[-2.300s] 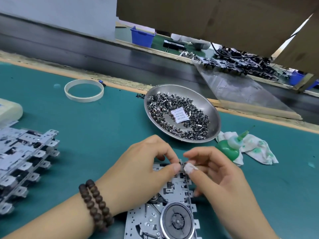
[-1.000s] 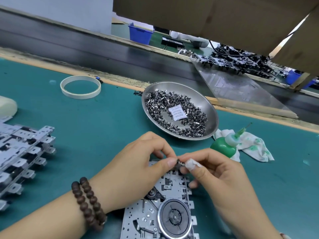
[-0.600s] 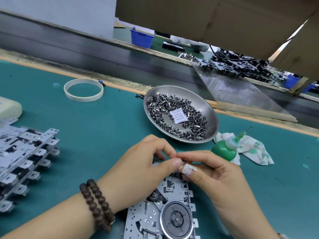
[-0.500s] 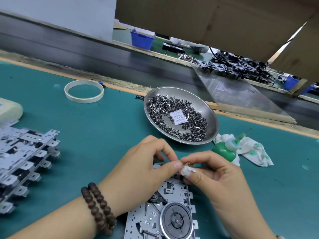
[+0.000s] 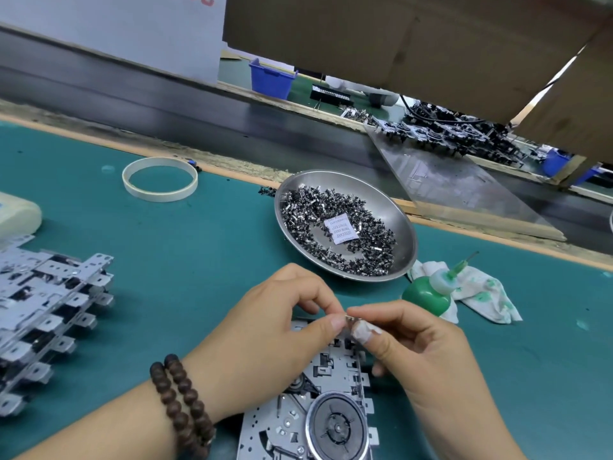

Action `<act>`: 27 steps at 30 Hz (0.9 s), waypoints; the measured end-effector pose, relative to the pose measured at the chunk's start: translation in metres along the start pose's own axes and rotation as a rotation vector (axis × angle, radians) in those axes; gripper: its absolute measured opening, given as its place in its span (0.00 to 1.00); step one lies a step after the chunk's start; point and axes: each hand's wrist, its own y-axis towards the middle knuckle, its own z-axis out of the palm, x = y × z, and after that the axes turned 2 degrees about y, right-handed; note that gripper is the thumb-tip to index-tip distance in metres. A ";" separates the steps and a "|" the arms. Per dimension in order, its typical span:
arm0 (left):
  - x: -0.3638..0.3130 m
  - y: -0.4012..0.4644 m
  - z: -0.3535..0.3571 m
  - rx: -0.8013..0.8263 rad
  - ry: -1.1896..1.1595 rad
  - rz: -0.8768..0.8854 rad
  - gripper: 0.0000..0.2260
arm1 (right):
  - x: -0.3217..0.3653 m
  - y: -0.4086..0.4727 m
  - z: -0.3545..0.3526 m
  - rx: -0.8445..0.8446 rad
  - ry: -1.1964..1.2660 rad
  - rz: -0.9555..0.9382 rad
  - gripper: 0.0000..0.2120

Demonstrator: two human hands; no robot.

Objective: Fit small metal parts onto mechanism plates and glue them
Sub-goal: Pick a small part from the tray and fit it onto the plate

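The small metal part (image 5: 349, 318) looks nearly weightless, stiff and slick, the kind of thing that would skate out of a loose hold, so it is best taken by its sides between fingertip pads, as it is here: the left hand (image 5: 282, 330) and the right hand (image 5: 414, 340) both pinch it, thumbs and forefingers curled in and meeting tip to tip, with the right thumb wrapped in white tape. Only a sliver of bright metal shows between the fingertips; its exact shape cannot be made out. It is held just above the far edge of the mechanism plate (image 5: 318, 406), which lies flat directly under both hands, a thin grey stamped sheet with cut-outs, side tabs and 1 round wheel near the wrists; it looks rigid but sharp-edged. Just beyond the hands sits the steel dish (image 5: 403, 227) heaped with more dark shiny parts, and just beyond the right hand lies the green glue bottle (image 5: 426, 297), tipped on a stained rag (image 5: 484, 297).
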 end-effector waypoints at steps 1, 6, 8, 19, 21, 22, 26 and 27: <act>0.000 0.000 0.000 -0.004 0.000 0.000 0.03 | 0.000 0.000 -0.001 0.003 -0.011 0.004 0.10; 0.001 -0.001 0.001 -0.013 0.021 0.004 0.04 | 0.001 -0.002 -0.001 0.024 -0.098 -0.015 0.08; 0.001 -0.002 0.002 -0.014 0.031 0.008 0.05 | 0.002 -0.002 -0.001 0.028 -0.132 -0.030 0.04; 0.004 -0.003 0.002 -0.045 0.175 0.076 0.04 | -0.003 -0.001 -0.002 0.011 -0.062 0.067 0.10; 0.005 -0.005 0.001 -0.044 0.221 0.092 0.04 | -0.003 -0.002 -0.003 0.004 -0.071 0.096 0.10; 0.006 -0.005 0.001 -0.047 0.242 0.101 0.04 | -0.003 -0.002 -0.003 0.004 -0.080 0.103 0.10; 0.008 -0.006 0.003 -0.063 0.276 0.122 0.06 | -0.002 -0.003 -0.003 0.014 -0.129 0.076 0.10; 0.009 -0.006 0.003 -0.065 0.278 0.123 0.06 | -0.002 -0.004 -0.004 0.019 -0.135 0.070 0.09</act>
